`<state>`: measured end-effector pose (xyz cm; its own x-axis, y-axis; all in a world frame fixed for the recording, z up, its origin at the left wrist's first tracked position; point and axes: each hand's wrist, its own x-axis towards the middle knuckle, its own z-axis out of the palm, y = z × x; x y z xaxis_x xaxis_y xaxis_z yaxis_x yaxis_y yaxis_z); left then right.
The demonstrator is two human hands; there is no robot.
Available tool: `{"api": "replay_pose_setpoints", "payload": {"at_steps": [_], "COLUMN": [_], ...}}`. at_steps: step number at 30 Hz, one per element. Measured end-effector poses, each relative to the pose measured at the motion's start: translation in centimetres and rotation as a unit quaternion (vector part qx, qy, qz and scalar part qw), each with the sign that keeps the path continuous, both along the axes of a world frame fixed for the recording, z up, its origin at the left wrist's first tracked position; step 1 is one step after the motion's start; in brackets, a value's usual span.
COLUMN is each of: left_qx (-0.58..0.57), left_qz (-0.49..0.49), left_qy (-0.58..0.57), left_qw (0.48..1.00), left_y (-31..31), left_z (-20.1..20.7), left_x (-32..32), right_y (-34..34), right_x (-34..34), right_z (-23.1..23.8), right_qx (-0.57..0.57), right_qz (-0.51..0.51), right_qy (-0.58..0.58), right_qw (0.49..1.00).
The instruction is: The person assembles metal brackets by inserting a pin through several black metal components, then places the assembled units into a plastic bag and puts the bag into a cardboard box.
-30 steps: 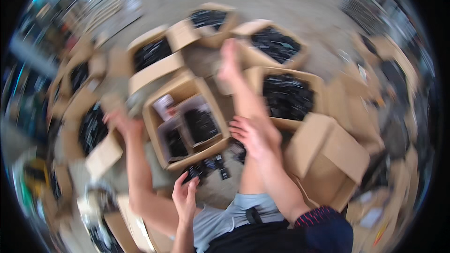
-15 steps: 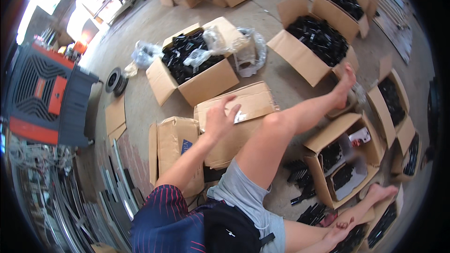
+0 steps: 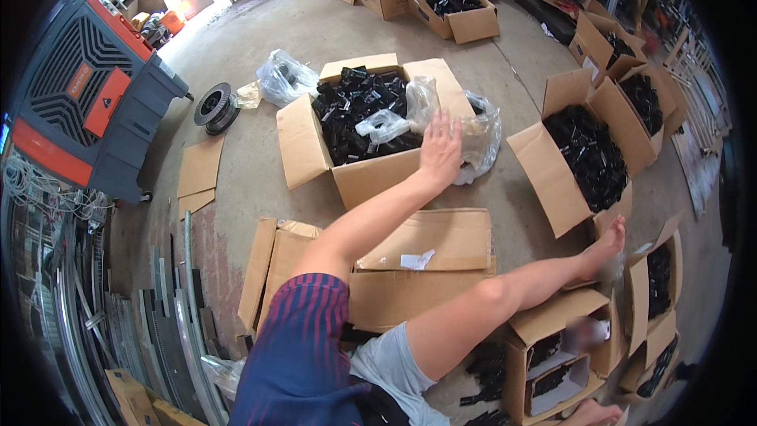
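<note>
The person sits on the concrete floor, one hand stretched out with fingers spread flat over the rim of an open cardboard box just ahead. The box is heaped with small black parts and crumpled clear plastic bags, likely liners pulled aside. The other hand is out of sight.

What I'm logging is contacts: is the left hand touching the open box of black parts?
Cannot tell: head view shows the left hand overlapping the box rim, contact unclear.
</note>
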<state>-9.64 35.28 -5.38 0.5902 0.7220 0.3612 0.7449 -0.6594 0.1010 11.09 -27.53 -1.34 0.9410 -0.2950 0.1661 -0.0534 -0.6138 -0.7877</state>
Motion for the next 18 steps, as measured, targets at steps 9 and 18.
{"api": "replay_pose_setpoints", "payload": {"at_steps": [9, 18], "left_qx": [0.169, 0.108], "left_qz": [-0.05, 0.122], "left_qy": [-0.009, -0.297], "left_qw": [0.984, 0.941], "left_y": [7.2, 5.6], "left_z": [-4.7, -1.3], "left_x": [3.8, -4.5], "right_y": [3.0, -1.2], "right_x": [2.7, 5.7], "right_z": [0.4, 0.8], "right_qx": [-0.053, -0.069], "right_qz": [0.02, 0.01], "right_qy": [-0.005, -0.013], "right_qw": [0.998, 0.998]}}
